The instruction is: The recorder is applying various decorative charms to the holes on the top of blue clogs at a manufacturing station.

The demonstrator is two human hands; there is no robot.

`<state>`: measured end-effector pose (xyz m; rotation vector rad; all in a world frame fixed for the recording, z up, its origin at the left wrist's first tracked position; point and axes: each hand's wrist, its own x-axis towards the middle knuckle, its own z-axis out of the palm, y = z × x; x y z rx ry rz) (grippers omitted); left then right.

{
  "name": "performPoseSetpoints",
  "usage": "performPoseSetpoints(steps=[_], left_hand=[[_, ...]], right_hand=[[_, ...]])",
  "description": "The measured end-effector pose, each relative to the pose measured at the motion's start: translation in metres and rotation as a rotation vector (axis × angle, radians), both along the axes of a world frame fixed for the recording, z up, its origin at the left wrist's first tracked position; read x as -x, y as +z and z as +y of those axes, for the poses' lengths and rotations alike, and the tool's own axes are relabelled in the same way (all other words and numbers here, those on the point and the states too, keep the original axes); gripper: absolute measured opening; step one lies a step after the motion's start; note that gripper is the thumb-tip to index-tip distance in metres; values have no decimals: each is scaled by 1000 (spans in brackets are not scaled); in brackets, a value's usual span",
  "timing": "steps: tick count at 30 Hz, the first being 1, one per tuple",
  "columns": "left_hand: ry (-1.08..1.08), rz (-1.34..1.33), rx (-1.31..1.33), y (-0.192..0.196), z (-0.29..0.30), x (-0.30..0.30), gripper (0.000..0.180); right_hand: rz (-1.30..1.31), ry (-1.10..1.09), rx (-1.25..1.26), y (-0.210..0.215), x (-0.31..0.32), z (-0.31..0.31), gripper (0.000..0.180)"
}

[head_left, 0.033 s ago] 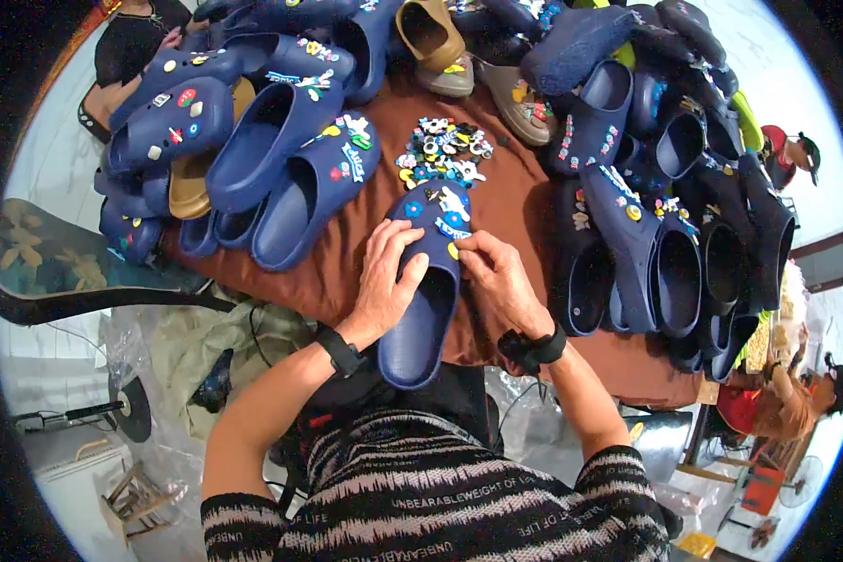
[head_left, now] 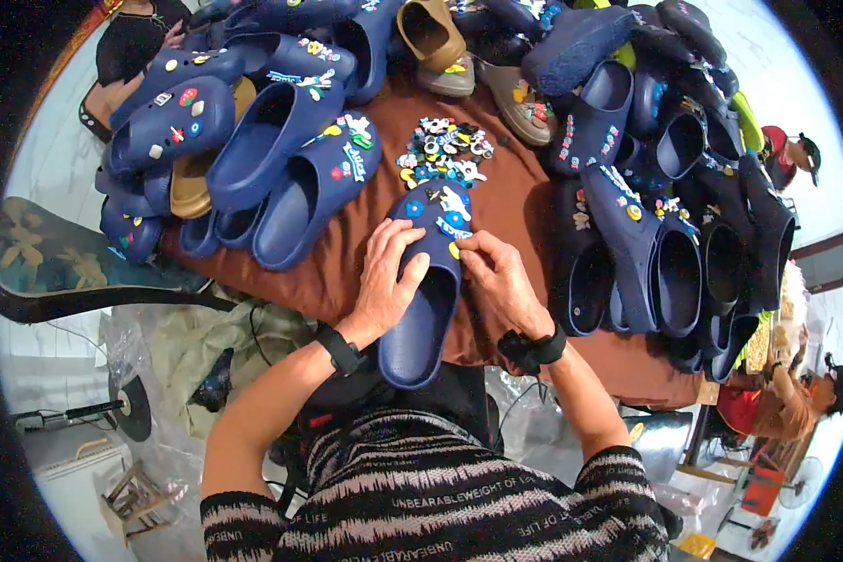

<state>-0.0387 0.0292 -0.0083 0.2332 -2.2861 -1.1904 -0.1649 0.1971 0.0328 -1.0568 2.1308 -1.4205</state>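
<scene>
A navy blue clog (head_left: 412,337) lies in front of me, its toe pointing away and its heel near my lap. Several charms decorate its upper, among them a white figure charm (head_left: 453,204) and a blue flower charm (head_left: 414,209). Curled over the left side of the upper, my left hand (head_left: 384,281) holds the clog, thumb near the opening. At the right side of the upper, my right hand (head_left: 503,279) pinches at a small yellow charm (head_left: 454,250). Just past the toe sits a pile of mixed charms (head_left: 445,150).
Brown cloth (head_left: 510,187) covers the table. Decorated navy clogs (head_left: 290,215) are heaped at the left, and more clogs (head_left: 676,281) stand stacked at the right. A grey clog (head_left: 518,103) lies at the back. A chair (head_left: 66,262) stands left; other people (head_left: 787,407) are at the right.
</scene>
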Motion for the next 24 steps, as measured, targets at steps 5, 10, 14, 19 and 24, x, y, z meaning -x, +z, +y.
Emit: performPoseSetpoints(steps=[5,10,14,19,24], left_hand=[[-107,-58,39,5,1,-4,45],[-189,-90,42,6,6,-12,47],[-168,-50,15,4,5,-12,50],[-150,-49,-5,5,5,-12,49],[-152,-33,-15,4,10,-7,51]], right_hand=[[-67,-55,44,-9,-13,18,14],[-305,-52,59,-4,-23,37,14],[-38,-157,70,14,36,22,13],[140,-337,51,-22,141,-40,17],[437,-436,-156,-71,233,-56,25]])
